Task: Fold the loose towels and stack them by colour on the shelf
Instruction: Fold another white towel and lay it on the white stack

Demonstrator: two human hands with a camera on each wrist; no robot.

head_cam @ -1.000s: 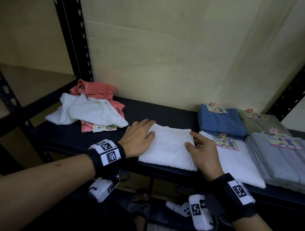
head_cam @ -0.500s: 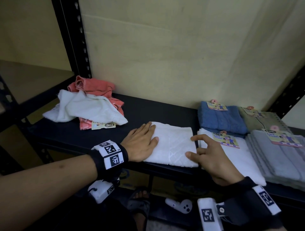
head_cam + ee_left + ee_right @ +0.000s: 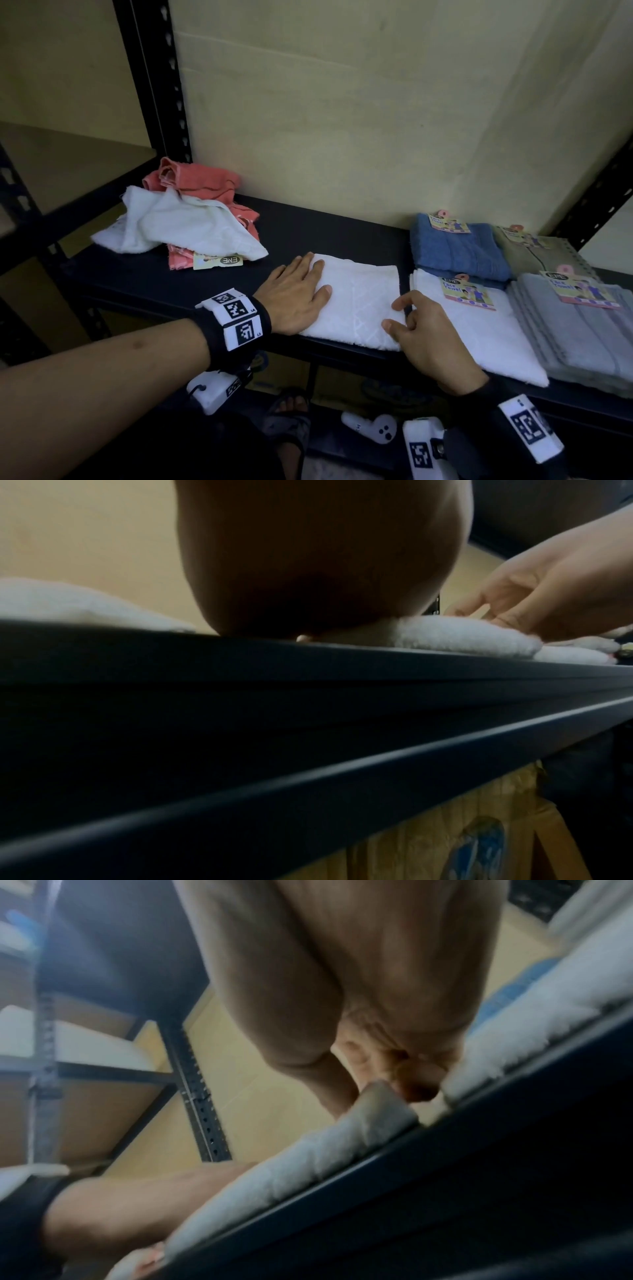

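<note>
left hand [image 3: 297,297] still presses flat on the folded white towel [image 3: 356,301]; right hand [image 3: 424,337] has slid back, fingers now curling at its right edge beside the white stack [image 3: 479,329], probably to lift it over.

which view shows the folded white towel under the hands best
The head view: the whole folded white towel lies flat on the shelf. The left wrist view shows only its front edge, the right wrist view a blurred strip.

You had the folded white towel [image 3: 356,301] flat at the shelf's [image 3: 212,284] front edge, just left of the tagged white stack [image 3: 479,329], with loose white [image 3: 178,226] and coral towels [image 3: 202,178] heaped far left.
</note>
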